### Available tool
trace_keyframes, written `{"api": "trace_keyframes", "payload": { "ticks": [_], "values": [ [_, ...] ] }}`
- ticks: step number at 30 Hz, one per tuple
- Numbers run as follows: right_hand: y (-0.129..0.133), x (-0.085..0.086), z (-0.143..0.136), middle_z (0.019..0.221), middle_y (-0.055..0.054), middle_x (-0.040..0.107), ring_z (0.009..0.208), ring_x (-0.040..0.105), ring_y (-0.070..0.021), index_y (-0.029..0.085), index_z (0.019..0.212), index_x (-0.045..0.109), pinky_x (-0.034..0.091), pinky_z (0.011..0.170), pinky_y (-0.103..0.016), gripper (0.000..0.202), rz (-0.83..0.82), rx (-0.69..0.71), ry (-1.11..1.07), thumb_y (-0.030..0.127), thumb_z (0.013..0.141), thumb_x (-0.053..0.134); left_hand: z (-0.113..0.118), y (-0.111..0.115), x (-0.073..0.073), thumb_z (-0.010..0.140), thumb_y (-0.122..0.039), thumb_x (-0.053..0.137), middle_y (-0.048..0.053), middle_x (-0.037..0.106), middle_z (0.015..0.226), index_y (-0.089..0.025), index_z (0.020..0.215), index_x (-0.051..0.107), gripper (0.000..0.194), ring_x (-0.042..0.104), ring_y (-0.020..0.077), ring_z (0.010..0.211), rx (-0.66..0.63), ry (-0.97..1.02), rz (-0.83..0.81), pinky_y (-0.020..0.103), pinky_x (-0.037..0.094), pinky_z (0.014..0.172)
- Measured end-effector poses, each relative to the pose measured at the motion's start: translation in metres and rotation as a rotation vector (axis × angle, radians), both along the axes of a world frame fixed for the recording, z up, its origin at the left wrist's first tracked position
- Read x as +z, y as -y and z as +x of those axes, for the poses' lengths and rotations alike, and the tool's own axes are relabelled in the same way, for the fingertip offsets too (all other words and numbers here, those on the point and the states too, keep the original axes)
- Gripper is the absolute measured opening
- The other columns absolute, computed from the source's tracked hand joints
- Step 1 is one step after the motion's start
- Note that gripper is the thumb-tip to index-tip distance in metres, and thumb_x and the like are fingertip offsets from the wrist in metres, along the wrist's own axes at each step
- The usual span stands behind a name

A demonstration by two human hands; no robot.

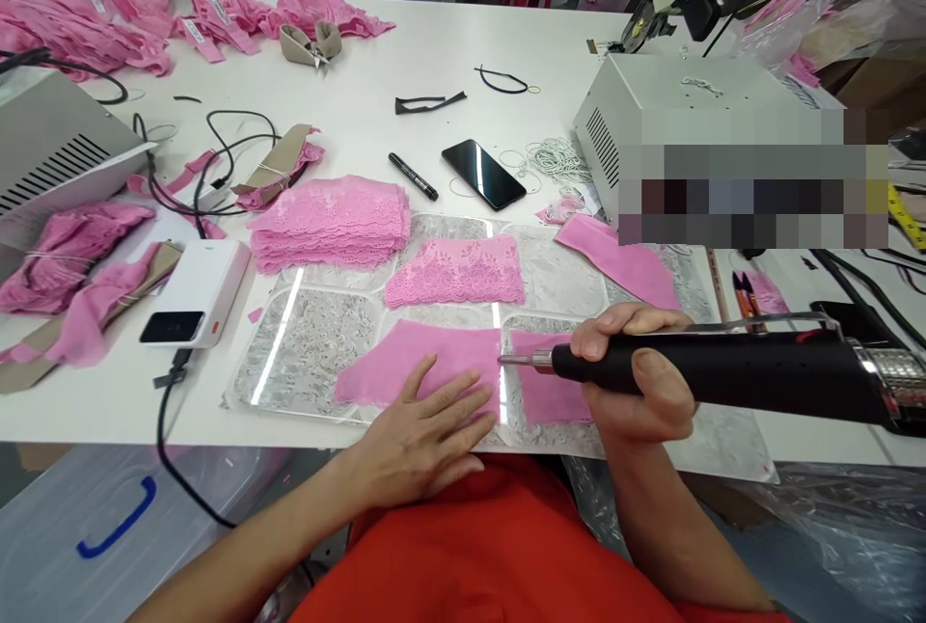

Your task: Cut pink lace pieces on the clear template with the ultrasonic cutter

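Observation:
My left hand [441, 420] lies flat with fingers apart on a smooth pink fabric piece [412, 358]. In my right hand [640, 377] is a black handheld power tool [752, 367], gripped around its front end, with a long metal lever along its top. Its thin metal tip points left and meets the right edge of that fabric piece, as far as I can see. Under the tool sits a second pink fabric piece [542, 401], partly covered by the tool and hand. Farther back are a pink lace piece [459, 271] and a folded lace stack [333, 223].
A marbled clear mat [311, 353] covers the front of the table [362, 54]. Behind it lie a phone [483, 173] and a marker [413, 176]. Grey boxes [608, 131] flank the space, with a white power bank [199, 295] and cable at left.

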State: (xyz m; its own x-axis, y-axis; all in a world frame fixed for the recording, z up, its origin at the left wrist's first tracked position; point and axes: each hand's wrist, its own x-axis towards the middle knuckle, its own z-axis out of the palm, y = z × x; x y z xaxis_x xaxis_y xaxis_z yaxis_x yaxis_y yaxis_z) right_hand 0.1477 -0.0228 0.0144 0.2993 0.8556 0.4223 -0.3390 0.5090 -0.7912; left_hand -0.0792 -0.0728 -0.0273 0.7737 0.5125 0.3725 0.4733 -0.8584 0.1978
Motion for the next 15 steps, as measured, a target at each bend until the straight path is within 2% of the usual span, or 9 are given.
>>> {"api": "trace_keyframes", "payload": {
  "ticks": [7, 15],
  "values": [
    [0.019, 0.007, 0.009, 0.076, 0.0, 0.06, 0.051, 0.052, -0.0098, 0.021, 0.085, 0.066, 0.048, 0.046, -0.029, 0.015, -0.052, 0.083, 0.026, 0.029, 0.073, 0.068, -0.001, 0.002, 0.0, 0.1, -0.036, 0.051, 0.008, 0.063, 0.135, -0.017, 0.127, 0.059, 0.033, 0.046, 0.0234, 0.138, -0.003, 0.025, 0.009, 0.051, 0.004, 0.124],
    [0.027, 0.004, 0.005, 0.077, -0.001, 0.059, 0.051, 0.051, -0.0109, 0.021, 0.088, 0.065, 0.047, 0.044, -0.031, 0.014, -0.053, 0.123, 0.061, 0.029, 0.076, 0.066, -0.001, 0.003, 0.0, 0.1, -0.035, 0.052, 0.009, 0.062, 0.136, -0.018, 0.126, 0.059, 0.032, 0.045, 0.0235, 0.139, -0.004, 0.006, 0.0, 0.051, 0.003, 0.124]
  ]
}}
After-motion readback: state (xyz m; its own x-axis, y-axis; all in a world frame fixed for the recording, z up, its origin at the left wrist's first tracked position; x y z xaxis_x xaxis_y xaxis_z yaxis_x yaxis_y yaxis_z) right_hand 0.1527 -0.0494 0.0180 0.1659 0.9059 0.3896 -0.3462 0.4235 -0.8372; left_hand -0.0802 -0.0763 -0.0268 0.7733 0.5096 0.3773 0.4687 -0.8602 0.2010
